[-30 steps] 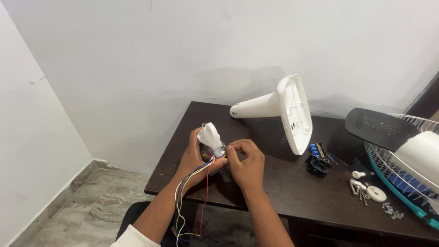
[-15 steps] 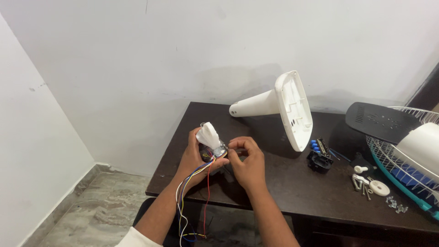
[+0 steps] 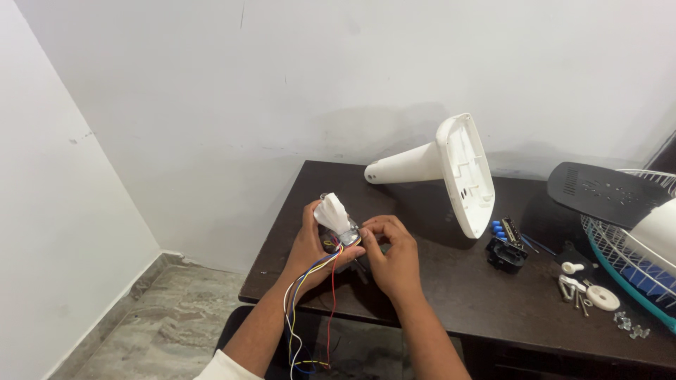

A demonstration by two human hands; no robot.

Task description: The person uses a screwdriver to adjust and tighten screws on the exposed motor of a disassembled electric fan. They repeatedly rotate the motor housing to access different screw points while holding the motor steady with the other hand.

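My left hand (image 3: 310, 246) grips a small fan motor part (image 3: 336, 219) with a white plastic piece on top, held over the near left of the dark table (image 3: 451, 281). Coloured wires (image 3: 310, 309) in red, blue, yellow and white hang from the part down past my left forearm. My right hand (image 3: 391, 253) pinches at the part's right side with thumb and fingertips; what it pinches is too small to tell.
A white fan base with its stem (image 3: 451, 165) lies on its side at the table's back. A black switch block with blue buttons (image 3: 505, 246), white knobs and screws (image 3: 584, 288), and a fan grille with a white housing (image 3: 634, 232) lie at the right.
Both hands have stayed on the motor part with only small finger shifts. The view has shifted slightly.
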